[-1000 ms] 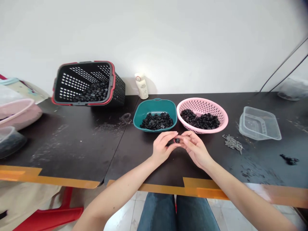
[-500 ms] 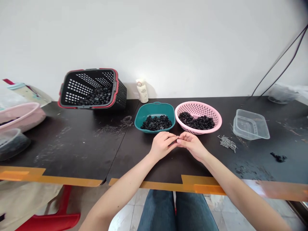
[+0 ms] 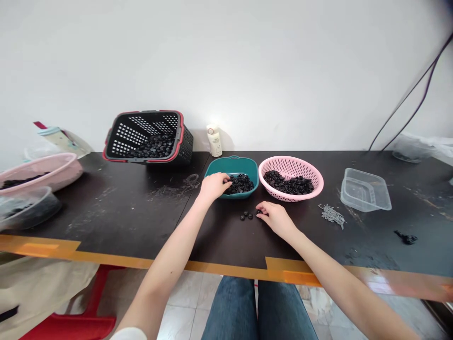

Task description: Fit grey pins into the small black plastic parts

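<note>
My left hand (image 3: 214, 185) reaches over the left rim of the teal basin (image 3: 231, 164). Its fingers are drawn together at the heap of small black ring-like parts (image 3: 242, 183); whatever lies between the fingertips is hidden. On the table in front of the basins, my right hand (image 3: 278, 218) pinches a small black round part (image 3: 259, 212) between thumb and fingers. Just left of it lie several more black round pieces (image 3: 250, 216), resting on the tabletop.
A pink perforated basket (image 3: 316, 177) holding black parts stands right of the teal basin. Grey pins (image 3: 332, 215) and a clear plastic box (image 3: 366, 189) lie farther right. Behind are a white bottle (image 3: 214, 141) and a dark crate (image 3: 186, 146) of black pieces. Orange tape (image 3: 226, 270) lines the table edge.
My hands were together above the table; now they are apart. The left has gone to the teal basin, the right has come down to the tabletop, where several black round pieces now show.
</note>
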{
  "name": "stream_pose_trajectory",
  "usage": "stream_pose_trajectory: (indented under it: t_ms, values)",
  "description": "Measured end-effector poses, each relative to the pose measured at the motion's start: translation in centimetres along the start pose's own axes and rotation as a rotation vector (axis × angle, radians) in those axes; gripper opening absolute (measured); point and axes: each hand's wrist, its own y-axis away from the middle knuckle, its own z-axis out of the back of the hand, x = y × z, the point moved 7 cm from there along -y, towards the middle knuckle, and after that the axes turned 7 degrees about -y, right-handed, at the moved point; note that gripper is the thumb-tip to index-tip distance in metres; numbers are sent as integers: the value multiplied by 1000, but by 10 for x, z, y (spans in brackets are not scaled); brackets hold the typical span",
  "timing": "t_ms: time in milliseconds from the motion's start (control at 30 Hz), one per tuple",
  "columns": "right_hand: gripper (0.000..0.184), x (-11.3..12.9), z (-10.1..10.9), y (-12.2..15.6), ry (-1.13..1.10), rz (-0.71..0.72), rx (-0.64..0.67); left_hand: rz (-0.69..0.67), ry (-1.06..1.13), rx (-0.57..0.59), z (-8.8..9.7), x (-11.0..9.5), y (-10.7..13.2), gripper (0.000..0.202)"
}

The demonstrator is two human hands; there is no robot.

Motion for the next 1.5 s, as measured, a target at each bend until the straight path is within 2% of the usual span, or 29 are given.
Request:
stream_pose_trajectory:
  t_ms: [67, 167, 300, 433, 533, 633, 767, 900, 1033, 1100, 1133, 1200, 1267, 1300, 1333, 1433, 1500]
  values:
    - [12, 4, 0, -1, 34, 32, 9, 12, -97, 205, -13, -6, -12, 25]
    - [14, 11, -3, -2, 10, 95, 54, 29, -211, 372, -24, -20, -25, 24]
    - [28, 5, -8, -3, -172, 33, 78, 61, -267, 435, -31, -33, -35, 26]
    - [39, 1, -11, -1, -327, -9, 95, 99, -277, 483, -37, -30, -39, 32]
    - [40, 6, -7, -1, -323, 42, 84, 107, -256, 515, -40, -25, -39, 30]
    - [27, 15, 5, -1, -277, 100, 11, 106, -236, 532, -43, -22, -40, 29]
    - [18, 33, 39, 0, -247, 100, -143, 106, -216, 569, -47, -20, -45, 31]
    - [20, 39, 100, 14, -335, 53, -436, 101, -187, 571, -50, -18, -50, 28]
    - [32, 2, 167, 54, -375, -48, -826, 116, -151, 482, -46, -15, -48, 23]
    - [35, -26, 190, 76, -281, -157, -912, 130, -131, 416, -40, -15, -46, 22]
    - [35, -40, 197, 85, -208, -227, -890, 131, -119, 363, -34, -17, -44, 23]
    - [31, -64, 201, 94, 17, -348, -711, 101, -56, 173, -14, -26, -39, 27]
    - [26, -82, 196, 97, 236, -424, -488, 17, 79, -73, 12, -44, -26, 34]
    - [26, -88, 193, 97, 319, -442, -397, -47, 169, -163, 22, -55, -15, 36]
    - [26, -93, 189, 96, 381, -454, -328, -115, 259, -203, 28, -68, -2, 37]
    - [26, -103, 183, 86, 494, -482, -238, -390, 482, -148, 28, -114, 42, 31]
    - [25, -107, 181, 76, 543, -504, -206, -592, 507, -49, 14, -143, 71, 26]
